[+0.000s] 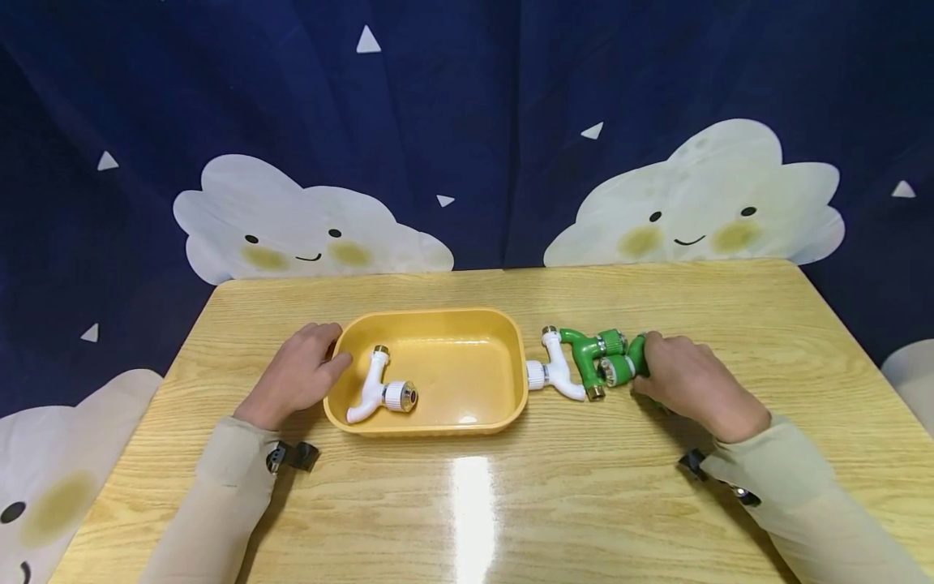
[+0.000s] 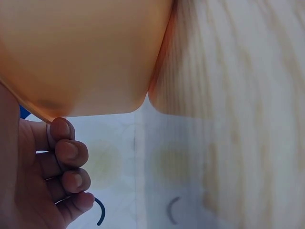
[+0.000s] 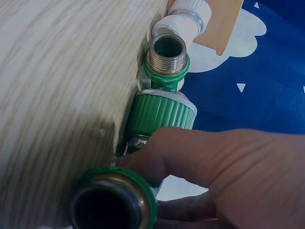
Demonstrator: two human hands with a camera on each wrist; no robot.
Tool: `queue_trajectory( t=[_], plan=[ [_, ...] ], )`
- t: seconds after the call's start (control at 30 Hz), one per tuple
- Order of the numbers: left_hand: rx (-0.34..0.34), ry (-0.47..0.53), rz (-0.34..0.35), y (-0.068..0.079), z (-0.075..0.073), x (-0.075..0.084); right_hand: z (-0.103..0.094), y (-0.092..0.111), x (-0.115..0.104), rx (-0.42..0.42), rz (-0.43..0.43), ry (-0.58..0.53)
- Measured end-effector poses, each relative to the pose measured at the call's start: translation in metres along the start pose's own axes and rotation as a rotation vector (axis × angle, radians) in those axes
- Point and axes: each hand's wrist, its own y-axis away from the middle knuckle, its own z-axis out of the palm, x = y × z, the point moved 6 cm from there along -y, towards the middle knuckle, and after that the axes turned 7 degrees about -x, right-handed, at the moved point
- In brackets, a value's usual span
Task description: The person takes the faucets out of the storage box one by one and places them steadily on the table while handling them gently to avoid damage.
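Note:
My left hand (image 1: 297, 375) holds the left end of a yellow plastic basin (image 1: 467, 369), thumb over the rim and fingers curled at the outside. Inside the basin, toward its left, lies a white faucet (image 1: 374, 392) with a ribbed knob and brass threaded end. At the right, my right hand (image 1: 689, 380) grips a green faucet (image 1: 620, 370) by its body, hiding much of it. In the right wrist view the held faucet's ribbed green knob (image 3: 162, 113) and open threaded end (image 3: 107, 205) show on either side of the thumb.
Right of the basin lies another white faucet (image 1: 559, 370), its knob at the basin's wall. Another green faucet (image 1: 582, 350) lies between it and the held one. All this is on a wooden table (image 1: 584, 495), before a dark blue cloud-patterned curtain (image 1: 481, 122).

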Motion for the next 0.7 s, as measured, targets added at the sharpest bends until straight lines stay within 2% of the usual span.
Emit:
queue_trajectory(
  t=[0.7],
  plan=[
    [0.010, 0.001, 0.007, 0.0005, -0.0015, 0.0018, -0.0007, -0.0007, -0.0002, -0.005, -0.004, 0.021]
  ],
)
